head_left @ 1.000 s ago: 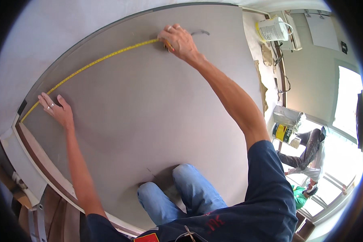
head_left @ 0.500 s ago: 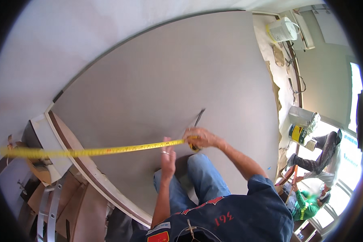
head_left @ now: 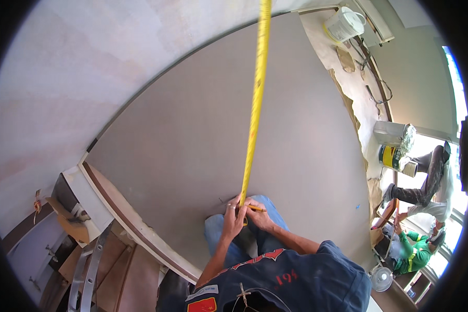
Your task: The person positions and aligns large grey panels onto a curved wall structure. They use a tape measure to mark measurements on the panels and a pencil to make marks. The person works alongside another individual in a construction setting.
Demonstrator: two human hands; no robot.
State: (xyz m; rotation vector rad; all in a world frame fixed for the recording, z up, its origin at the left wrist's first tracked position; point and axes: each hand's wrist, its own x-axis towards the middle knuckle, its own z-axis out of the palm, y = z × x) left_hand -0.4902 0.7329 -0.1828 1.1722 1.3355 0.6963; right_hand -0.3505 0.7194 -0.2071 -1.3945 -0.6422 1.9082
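My two hands meet close in front of my knees. A long yellow tape measure (head_left: 254, 112) rises from them, its blade running up past the picture's top edge. In my left hand (head_left: 232, 218) the tape is gripped near its case, of which only a little shows under the fingers. Closed on a yellow pencil (head_left: 257, 208), my right hand (head_left: 261, 220) touches the tape's near end beside the left. Beneath lies a large, smooth grey floor (head_left: 203, 135). A small dark mark or thin object (head_left: 221, 200) lies next to my left hand; I cannot make out what it is.
Along the right stand a white bucket (head_left: 343, 24), a grey bin (head_left: 390, 133) and a yellow-black pail (head_left: 391, 157). A person in green (head_left: 415, 255) and another in dark trousers (head_left: 426, 177) are beyond. At lower left are a ladder (head_left: 91, 270) and an open carton (head_left: 70, 221).
The tape's blade has swung from pointing left to pointing up and away. My hands have come together near my knees, a pencil now visible in the right. The dark stick-like thing ahead no longer shows there.
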